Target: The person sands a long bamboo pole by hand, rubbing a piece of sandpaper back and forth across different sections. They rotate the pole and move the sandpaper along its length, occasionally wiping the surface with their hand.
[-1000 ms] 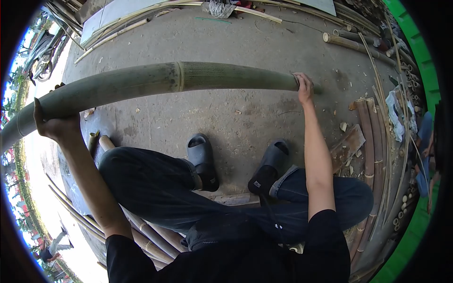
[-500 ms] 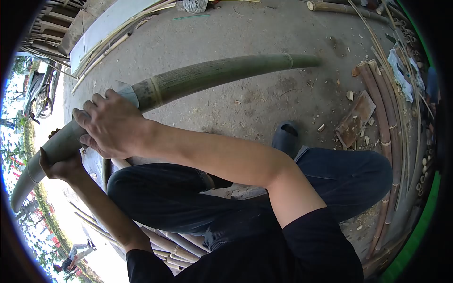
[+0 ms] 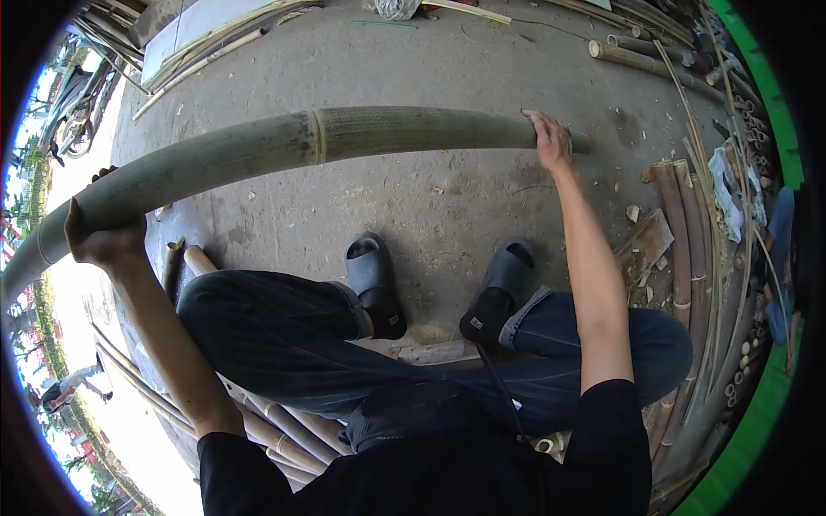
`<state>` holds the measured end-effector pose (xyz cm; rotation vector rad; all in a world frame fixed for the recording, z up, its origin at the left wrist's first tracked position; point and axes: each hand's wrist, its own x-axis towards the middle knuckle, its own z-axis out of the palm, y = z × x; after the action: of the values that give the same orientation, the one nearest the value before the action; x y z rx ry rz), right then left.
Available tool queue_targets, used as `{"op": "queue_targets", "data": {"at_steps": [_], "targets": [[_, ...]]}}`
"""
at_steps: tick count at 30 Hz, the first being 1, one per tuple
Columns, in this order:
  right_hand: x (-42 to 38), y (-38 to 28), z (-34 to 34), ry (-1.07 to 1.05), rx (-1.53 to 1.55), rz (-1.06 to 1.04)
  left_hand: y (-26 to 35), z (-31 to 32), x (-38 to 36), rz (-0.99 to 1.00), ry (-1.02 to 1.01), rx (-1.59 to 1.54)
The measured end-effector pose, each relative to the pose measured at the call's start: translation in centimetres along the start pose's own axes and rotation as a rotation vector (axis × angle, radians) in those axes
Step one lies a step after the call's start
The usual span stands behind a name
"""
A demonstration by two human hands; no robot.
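Note:
A thick green bamboo pole (image 3: 232,153) crosses in front of me, bowed in the wide lens, with a node ring left of its middle. My left hand (image 3: 107,236) is closed round it from below near the left end, the fingertips showing over the far side. Close to the right end, my right hand (image 3: 551,140) grips the pole, its fingers lying over the top. A small dark edge shows at those fingertips. Below the pole are my two feet in grey slides (image 3: 370,267).
Brown bamboo poles (image 3: 677,232) and thin strips lie along the right, beside a wooden block (image 3: 647,245) among chips. More cut bamboo (image 3: 292,443) is under me at the left. Bamboo lengths (image 3: 637,58) lie at the back right. A person (image 3: 73,387) is outside at far left.
My right hand has moved from beside the left hand along the pole to its right end. The grey-green sheet seen under it is no longer visible there. The pole has shifted slightly.

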<state>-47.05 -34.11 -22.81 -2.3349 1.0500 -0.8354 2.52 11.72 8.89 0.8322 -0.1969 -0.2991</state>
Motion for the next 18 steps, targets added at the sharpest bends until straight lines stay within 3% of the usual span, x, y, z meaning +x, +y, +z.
{"op": "queue_targets", "data": {"at_steps": [2, 6, 8, 11, 15, 18], "targets": [[0.3, -3.5, 0.2, -0.057, 0.043, -0.002, 0.1, 0.5, -0.6, 0.016, -0.005, 0.001], [1.9, -22.8, 0.6, -0.232, 0.248, -0.271, 0.0, 1.6, -1.1, 0.082, -0.037, 0.051], [2.0, -33.1, 3.1, 0.015, 0.352, -0.526, -0.1, 2.2, -1.5, 0.116, -0.008, 0.094], [1.4, -44.1, 3.2, -0.042, 0.322, -0.56, -0.3, 2.6, -2.2, 0.097, -0.015, 0.11], [1.3, -43.8, 2.9, -0.005, 0.382, -0.624, -0.2, 2.3, -2.3, 0.101, -0.017, 0.103], [0.8, -37.4, 3.0, 0.105, 0.287, -0.569, -0.1, 1.6, -2.3, 0.065, -0.033, 0.044]]}}
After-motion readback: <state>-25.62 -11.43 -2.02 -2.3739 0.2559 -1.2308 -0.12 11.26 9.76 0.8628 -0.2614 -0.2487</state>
